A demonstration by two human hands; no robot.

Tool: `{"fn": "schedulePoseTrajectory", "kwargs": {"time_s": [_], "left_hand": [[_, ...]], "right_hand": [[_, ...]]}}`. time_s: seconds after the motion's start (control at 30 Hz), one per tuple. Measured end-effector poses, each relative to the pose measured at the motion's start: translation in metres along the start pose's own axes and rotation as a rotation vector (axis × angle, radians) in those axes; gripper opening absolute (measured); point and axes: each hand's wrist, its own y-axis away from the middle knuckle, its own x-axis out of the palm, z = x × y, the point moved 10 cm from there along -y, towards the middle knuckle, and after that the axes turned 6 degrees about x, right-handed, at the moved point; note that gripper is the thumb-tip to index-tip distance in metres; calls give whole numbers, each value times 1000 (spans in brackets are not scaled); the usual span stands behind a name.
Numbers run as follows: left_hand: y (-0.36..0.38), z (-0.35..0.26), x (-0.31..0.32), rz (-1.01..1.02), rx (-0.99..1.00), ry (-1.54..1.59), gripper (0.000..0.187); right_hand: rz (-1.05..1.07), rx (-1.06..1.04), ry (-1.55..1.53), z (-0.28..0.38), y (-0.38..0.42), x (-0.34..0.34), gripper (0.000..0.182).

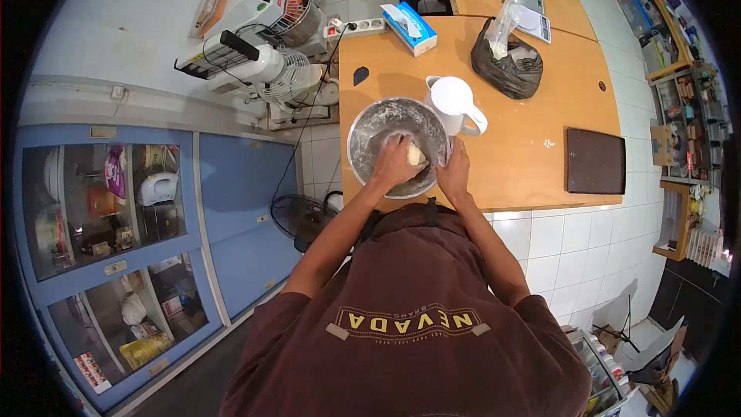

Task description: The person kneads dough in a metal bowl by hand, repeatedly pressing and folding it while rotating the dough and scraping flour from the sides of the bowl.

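dough (417,155) is in the bowl (395,106), low on its right side, left hand (394,161) right at it. left fingers curled against the dough — can't tell if they're fully closed round it. right hand (454,164) at the bowl's right rim, fingers clamped on the edge.

dough's a small pale lump, prob soft, light & a bit tacky; best taken w/ whole palm, not pinched. bowl looks thin metal, prob light & apt to skid — hold by the rim. round, deep, inside dusted w/ white powder, walls prob slick.

jug (451,97) just beyond it: smooth, white, prob plastic, w/ looped handle. counter (532,174) flat, wood-look. bag (505,68) black, thin, crumpled; tray (595,161) dark, flat, rectangular.
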Motion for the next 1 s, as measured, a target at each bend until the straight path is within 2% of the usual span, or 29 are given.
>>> {"fn": "schedulePoseTrajectory", "kwargs": {"time_s": [0.13, 0.23, 0.33, 0.43, 0.53, 0.63, 0.73, 0.83, 0.93, 1.0], "left_hand": [[-7, 10, 1, -105, -43, 77, 67], [-12, 27, -8, -305, -27, 162, 53], [-8, 24, -27, -398, 11, 252, 51], [-5, 5, -46, -414, 50, 300, 56], [-1, -4, -52, -286, 139, 225, 71], [7, -12, -58, -178, 87, 109, 74], [12, -19, -44, -108, 227, -90, 69], [7, -22, -39, -239, 262, -202, 59], [-7, -8, -20, -170, 109, -18, 49], [-16, -6, -16, -135, 60, -38, 41]], "right_hand": [[-11, -3, -15, -4, -2, 3, 46], [-4, 15, 0, -4, -4, 4, 45], [-20, -7, -18, -1, -3, 1, 46], [-14, -11, -16, -3, 0, 2, 49], [-15, -13, -18, -9, -2, 3, 50], [-20, -4, -18, -1, -3, 0, 49], [-17, 4, -15, 1, -3, -1, 45], [-19, 2, -21, -1, -3, 0, 42], [-21, -8, -20, -2, -1, -1, 41], [-26, -30, -17, -2, -1, 0, 42]]}}
